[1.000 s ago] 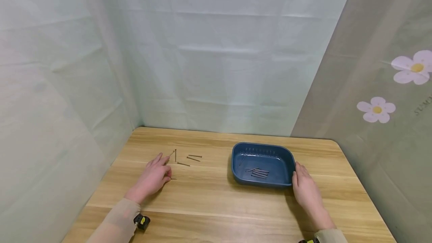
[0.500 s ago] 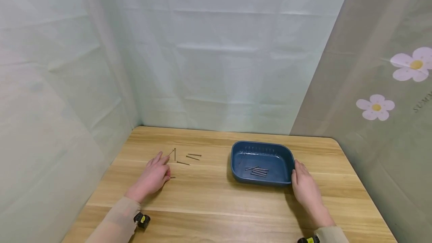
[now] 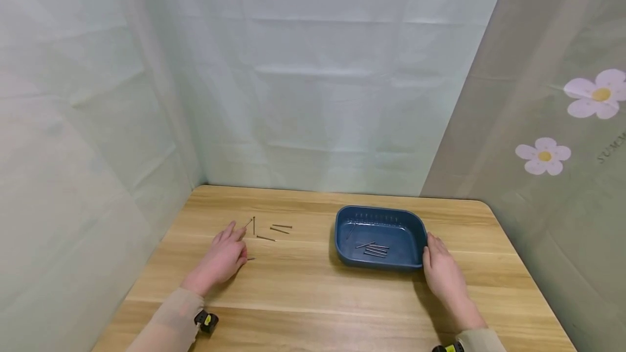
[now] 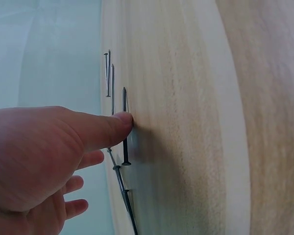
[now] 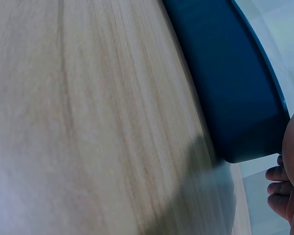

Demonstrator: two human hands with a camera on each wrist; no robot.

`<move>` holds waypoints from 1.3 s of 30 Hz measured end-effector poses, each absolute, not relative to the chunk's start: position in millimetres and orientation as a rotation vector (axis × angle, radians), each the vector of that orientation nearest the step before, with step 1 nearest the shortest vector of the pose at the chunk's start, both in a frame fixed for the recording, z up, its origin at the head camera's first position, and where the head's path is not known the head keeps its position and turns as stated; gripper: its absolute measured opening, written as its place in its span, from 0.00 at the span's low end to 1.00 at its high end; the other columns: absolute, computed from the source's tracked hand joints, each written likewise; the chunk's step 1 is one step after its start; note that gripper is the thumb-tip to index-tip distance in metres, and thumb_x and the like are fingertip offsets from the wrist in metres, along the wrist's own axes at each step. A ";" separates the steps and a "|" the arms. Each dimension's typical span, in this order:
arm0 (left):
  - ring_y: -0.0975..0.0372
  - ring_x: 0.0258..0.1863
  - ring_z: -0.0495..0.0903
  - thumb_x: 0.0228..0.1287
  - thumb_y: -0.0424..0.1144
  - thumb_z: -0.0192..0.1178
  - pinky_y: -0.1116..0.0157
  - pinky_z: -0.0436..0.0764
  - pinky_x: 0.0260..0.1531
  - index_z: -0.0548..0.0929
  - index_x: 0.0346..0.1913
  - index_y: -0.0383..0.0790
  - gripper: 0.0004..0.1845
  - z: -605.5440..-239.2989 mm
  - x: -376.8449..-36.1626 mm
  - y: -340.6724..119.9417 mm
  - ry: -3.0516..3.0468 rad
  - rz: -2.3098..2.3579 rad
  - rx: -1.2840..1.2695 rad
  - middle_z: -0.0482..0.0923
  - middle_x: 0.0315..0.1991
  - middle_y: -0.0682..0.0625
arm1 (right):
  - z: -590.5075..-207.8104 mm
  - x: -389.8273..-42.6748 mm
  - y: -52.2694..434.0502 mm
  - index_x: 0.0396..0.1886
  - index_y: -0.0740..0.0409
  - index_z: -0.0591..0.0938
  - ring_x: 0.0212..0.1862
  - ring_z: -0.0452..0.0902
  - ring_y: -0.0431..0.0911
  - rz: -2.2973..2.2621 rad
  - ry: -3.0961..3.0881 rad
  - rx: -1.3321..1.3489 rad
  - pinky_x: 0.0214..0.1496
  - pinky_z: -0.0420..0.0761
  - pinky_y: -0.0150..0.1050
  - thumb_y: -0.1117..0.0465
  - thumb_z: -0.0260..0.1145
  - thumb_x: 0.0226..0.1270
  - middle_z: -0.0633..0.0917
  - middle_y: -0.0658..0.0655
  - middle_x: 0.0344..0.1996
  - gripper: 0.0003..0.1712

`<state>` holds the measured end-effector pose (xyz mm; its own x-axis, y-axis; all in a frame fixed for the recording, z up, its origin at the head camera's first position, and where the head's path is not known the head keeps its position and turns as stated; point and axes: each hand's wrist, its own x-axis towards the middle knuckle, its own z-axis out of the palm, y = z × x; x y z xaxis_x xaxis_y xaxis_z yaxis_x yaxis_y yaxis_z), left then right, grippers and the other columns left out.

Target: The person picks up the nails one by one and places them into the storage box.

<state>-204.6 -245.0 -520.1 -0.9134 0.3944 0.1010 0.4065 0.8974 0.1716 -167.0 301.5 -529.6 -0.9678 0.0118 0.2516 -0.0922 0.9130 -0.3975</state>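
My left hand [image 3: 220, 259] is low over the left part of the table, thumb and forefinger pinching a nail [image 4: 124, 100]. Its pointed end sticks out past the thumb in the left wrist view; the forefinger is hidden there. Several more nails [image 3: 266, 238] lie just beyond that hand, some crossing in the left wrist view. A blue rectangular dish [image 3: 381, 266] stands to the right, with several nails [image 3: 376, 250] on its floor. My right hand [image 3: 444, 273] rests against the dish's right end, fingers extended along its outer wall.
The wooden table [image 3: 313, 308] has rounded far corners. Pale cloth [image 3: 313, 96] hangs behind it and at both sides, with printed flowers on the right. Small black devices [image 3: 206, 321] are strapped at both wrists.
Both hands keep their places, the left at the nail and the right at the dish. The view shifts only slightly.
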 end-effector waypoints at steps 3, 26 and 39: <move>0.26 0.77 0.57 0.64 0.34 0.76 0.29 0.62 0.71 0.78 0.25 0.50 0.17 -521.5 -204.6 -245.4 -2.992 -0.291 -0.635 0.71 0.71 0.26 | -529.7 -166.8 301.2 0.75 0.79 0.67 0.75 0.66 0.73 0.608 -2.818 0.064 0.74 0.67 0.67 0.62 0.50 0.86 0.71 0.78 0.73 0.29; 0.27 0.78 0.57 0.65 0.34 0.75 0.30 0.62 0.71 0.75 0.24 0.51 0.19 -521.9 -196.1 -243.3 -2.972 -0.316 -0.652 0.71 0.72 0.26 | -532.9 -163.5 300.7 0.76 0.79 0.66 0.75 0.66 0.73 0.616 -2.827 0.059 0.75 0.67 0.67 0.62 0.50 0.86 0.71 0.79 0.73 0.29; 0.31 0.80 0.54 0.70 0.35 0.72 0.27 0.60 0.71 0.80 0.32 0.50 0.11 -510.1 -202.1 -190.8 -2.894 -0.545 -0.735 0.70 0.75 0.31 | -531.9 -166.9 302.7 0.76 0.79 0.66 0.75 0.66 0.73 0.625 -2.815 0.068 0.75 0.66 0.67 0.62 0.49 0.86 0.70 0.79 0.73 0.30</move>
<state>-202.1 -190.8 -510.1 -0.8775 0.4411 0.1884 0.4794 0.8188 0.3158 -166.9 302.7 -531.9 -0.9661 0.0098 0.2581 -0.1003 0.9067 -0.4098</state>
